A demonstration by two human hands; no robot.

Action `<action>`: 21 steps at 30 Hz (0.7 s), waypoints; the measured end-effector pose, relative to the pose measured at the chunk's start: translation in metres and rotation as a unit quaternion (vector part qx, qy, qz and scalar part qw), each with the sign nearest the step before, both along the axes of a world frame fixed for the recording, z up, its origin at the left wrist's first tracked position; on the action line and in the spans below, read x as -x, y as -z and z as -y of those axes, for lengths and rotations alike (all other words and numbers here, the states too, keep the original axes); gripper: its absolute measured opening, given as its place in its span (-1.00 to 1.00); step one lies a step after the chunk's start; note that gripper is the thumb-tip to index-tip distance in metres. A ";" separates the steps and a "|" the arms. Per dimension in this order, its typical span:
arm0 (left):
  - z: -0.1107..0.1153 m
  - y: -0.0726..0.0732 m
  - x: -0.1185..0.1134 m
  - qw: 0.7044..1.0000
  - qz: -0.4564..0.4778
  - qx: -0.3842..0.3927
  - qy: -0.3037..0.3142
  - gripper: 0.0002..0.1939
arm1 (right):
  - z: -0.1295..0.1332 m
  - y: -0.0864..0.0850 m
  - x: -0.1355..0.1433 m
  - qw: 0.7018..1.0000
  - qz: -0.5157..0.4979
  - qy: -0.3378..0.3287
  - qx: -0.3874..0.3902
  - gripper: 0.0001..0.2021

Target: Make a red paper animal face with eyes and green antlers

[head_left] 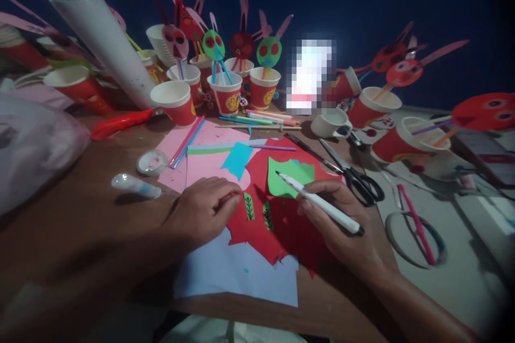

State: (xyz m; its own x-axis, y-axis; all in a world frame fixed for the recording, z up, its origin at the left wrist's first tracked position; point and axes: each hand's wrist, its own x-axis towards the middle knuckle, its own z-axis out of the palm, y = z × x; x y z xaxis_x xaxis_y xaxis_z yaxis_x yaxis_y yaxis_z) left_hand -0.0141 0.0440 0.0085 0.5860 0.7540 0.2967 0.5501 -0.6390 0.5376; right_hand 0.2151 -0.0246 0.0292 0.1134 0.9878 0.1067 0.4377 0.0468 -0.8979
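My right hand (336, 211) is closed round a white marker (330, 209). Its dark tip points left, over a green paper piece (298, 186) with a ragged top edge. My left hand (211, 206) rests with curled fingers at the left edge of a red paper sheet (293, 236); whatever its fingertips may pinch is hidden. Between the hands, two small green strips with dark leaf-like drawings lie on the red sheet: one strip (250, 207) near my left fingertips, the other strip (267, 216) nearer my right hand. A blue paper piece (238, 159) lies beyond my left hand.
Black-handled scissors (360, 182) lie right of the red sheet. A glue bottle (137, 186) and tape roll (153, 162) are at left. Red paper cups (173, 104) with paper-faced straw figures line the back. White paper (241, 278) lies at the front; a pink pen (418, 225) lies far right.
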 end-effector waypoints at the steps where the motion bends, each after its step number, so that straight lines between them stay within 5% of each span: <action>1: -0.002 0.001 0.000 1.000 0.008 -0.002 -0.003 -0.86 | 0.001 -0.001 -0.001 1.000 0.017 0.000 -0.005 -0.91; 11: -0.006 0.012 -0.004 0.998 -0.047 0.033 -0.013 -0.85 | 0.002 0.011 -0.005 0.987 0.057 -0.036 -0.148 -0.88; 15: -0.008 0.018 -0.006 0.997 -0.073 0.022 -0.026 -0.90 | 0.000 0.004 -0.012 0.982 0.139 -0.035 -0.126 -0.81; 19: -0.008 0.018 -0.009 0.996 -0.079 0.022 -0.040 -0.93 | -0.007 0.006 -0.024 0.985 0.134 -0.029 -0.101 -0.46; 21: -0.008 0.018 -0.010 0.996 -0.078 0.023 -0.044 -0.94 | -0.012 0.009 -0.030 0.988 0.123 -0.026 -0.095 -0.47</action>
State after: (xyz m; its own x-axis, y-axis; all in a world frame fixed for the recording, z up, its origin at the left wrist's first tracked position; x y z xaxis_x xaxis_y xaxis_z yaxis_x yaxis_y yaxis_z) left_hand -0.0038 0.0525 -0.0096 0.5532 0.8155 0.1701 0.6826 -0.5608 0.4686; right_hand 0.2452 -0.0130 0.0198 0.0113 0.9513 0.3081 0.6344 0.2314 -0.7375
